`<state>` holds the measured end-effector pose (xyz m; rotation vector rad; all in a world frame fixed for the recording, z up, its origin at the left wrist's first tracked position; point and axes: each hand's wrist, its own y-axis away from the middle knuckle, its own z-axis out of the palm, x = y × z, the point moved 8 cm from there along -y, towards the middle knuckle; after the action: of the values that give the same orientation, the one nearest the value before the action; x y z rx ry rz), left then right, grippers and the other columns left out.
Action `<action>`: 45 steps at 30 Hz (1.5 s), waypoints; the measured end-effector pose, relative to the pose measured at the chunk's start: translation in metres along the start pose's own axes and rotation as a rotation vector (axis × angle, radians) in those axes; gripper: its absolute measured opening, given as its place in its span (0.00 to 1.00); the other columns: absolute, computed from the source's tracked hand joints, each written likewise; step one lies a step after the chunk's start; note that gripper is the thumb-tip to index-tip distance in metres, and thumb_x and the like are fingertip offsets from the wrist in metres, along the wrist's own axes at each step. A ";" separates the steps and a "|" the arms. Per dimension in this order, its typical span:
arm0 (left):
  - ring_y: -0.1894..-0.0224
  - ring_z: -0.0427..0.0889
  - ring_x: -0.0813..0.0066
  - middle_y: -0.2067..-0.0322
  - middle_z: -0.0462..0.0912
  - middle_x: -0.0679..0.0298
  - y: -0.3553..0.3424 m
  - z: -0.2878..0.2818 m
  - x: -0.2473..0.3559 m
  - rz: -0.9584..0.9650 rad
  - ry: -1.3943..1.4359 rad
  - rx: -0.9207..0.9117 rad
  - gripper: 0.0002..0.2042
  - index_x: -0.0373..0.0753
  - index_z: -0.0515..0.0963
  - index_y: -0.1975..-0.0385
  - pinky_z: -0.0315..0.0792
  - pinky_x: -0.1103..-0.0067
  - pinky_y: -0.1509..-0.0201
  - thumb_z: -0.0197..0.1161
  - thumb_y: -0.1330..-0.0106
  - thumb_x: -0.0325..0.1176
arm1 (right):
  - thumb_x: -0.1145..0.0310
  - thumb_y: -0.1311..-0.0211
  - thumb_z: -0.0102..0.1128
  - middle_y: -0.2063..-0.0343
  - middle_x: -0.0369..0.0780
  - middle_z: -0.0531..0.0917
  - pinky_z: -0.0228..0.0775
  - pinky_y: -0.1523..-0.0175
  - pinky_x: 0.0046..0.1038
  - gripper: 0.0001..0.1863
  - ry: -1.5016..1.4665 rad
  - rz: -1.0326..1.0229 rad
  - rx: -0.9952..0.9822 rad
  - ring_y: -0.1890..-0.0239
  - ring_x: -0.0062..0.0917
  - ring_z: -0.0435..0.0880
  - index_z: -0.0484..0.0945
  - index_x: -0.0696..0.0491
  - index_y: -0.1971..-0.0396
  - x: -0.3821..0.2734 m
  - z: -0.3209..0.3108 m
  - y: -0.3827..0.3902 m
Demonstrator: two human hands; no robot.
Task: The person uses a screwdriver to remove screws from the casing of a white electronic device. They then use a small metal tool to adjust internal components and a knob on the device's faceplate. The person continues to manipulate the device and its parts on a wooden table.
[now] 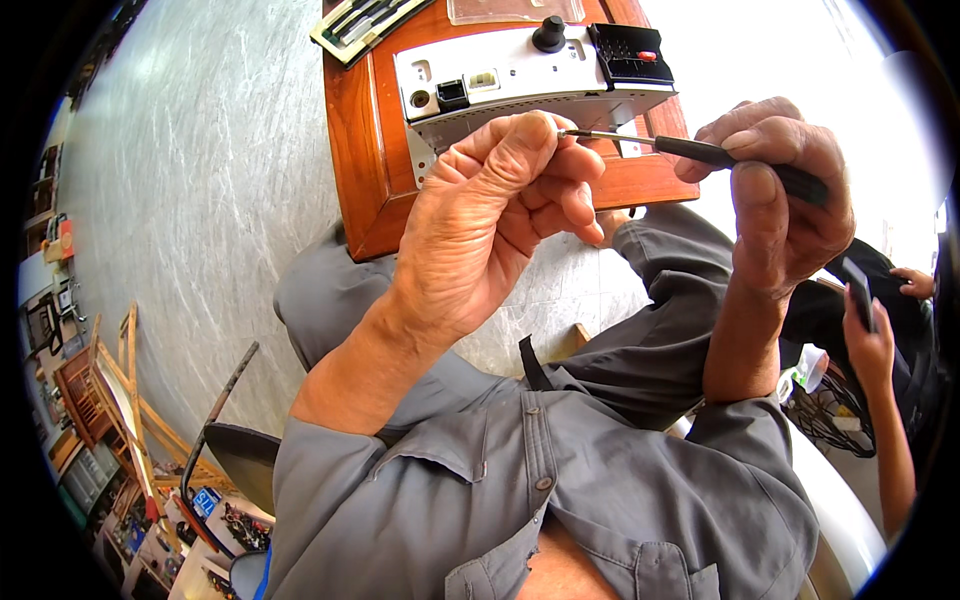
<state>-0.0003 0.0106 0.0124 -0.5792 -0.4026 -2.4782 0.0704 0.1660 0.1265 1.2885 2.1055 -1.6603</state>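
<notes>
My left hand (475, 215) is raised in front of my chest, thumb and forefinger pinched on a tiny silvery piece that looks like a screw (563, 133). The tip of a screwdriver (705, 152) meets that piece from the right. My right hand (785, 190) is closed round its dark handle, the thin shaft pointing left. Just beyond my hands, a white metal car stereo unit (535, 70) lies with its sockets, a black knob-like post and a black connector block with a red fuse showing. My left hand hides part of its near edge.
The unit sits on a reddish wooden table (365, 150). A tray of tools (365, 25) and a clear plastic lid (515, 10) lie toward its far side. At right, another person's hand (868, 335) holds a dark flat thing near tangled cables (830, 415). Wooden frames (130, 400) stand at left.
</notes>
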 end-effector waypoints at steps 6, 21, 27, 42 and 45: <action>0.66 0.84 0.76 0.63 0.84 0.64 0.000 -0.002 -0.002 -0.001 0.035 -0.007 0.12 0.40 0.81 0.53 0.84 0.72 0.60 0.56 0.20 0.41 | 0.75 0.30 0.58 0.71 0.51 0.84 0.84 0.66 0.29 0.09 -0.028 -0.009 0.005 0.72 0.31 0.88 0.80 0.66 0.58 -0.002 0.002 -0.002; 0.68 0.83 0.77 0.63 0.86 0.62 0.000 -0.003 0.001 0.029 -0.037 0.022 0.13 0.39 0.82 0.52 0.84 0.72 0.61 0.57 0.21 0.41 | 0.75 0.30 0.60 0.72 0.50 0.85 0.83 0.63 0.30 0.09 0.009 -0.032 -0.038 0.71 0.31 0.88 0.79 0.66 0.57 0.000 0.003 -0.001; 0.70 0.84 0.78 0.62 0.87 0.59 0.000 -0.006 0.008 0.090 -0.150 0.048 0.14 0.36 0.81 0.52 0.85 0.72 0.62 0.58 0.21 0.41 | 0.80 0.31 0.58 0.66 0.55 0.84 0.86 0.61 0.31 0.10 -0.057 0.010 -0.094 0.68 0.34 0.89 0.75 0.68 0.53 0.001 0.005 -0.001; 0.68 0.89 0.73 0.59 0.89 0.56 0.000 -0.013 0.005 0.104 -0.185 0.082 0.13 0.37 0.82 0.51 0.86 0.72 0.59 0.60 0.23 0.40 | 0.75 0.26 0.57 0.64 0.54 0.85 0.86 0.58 0.34 0.09 -0.060 0.179 -0.036 0.66 0.33 0.90 0.74 0.65 0.53 0.012 0.009 0.003; 0.68 0.89 0.72 0.59 0.90 0.56 0.000 -0.013 0.004 0.106 -0.200 0.093 0.13 0.37 0.83 0.51 0.87 0.72 0.59 0.61 0.23 0.39 | 0.69 0.23 0.56 0.64 0.51 0.86 0.86 0.57 0.33 0.11 -0.095 0.235 -0.012 0.66 0.30 0.90 0.75 0.63 0.52 0.022 0.008 0.004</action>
<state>-0.0069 0.0035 0.0032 -0.7919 -0.5473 -2.2957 0.0569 0.1704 0.1076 1.3651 1.8289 -1.5744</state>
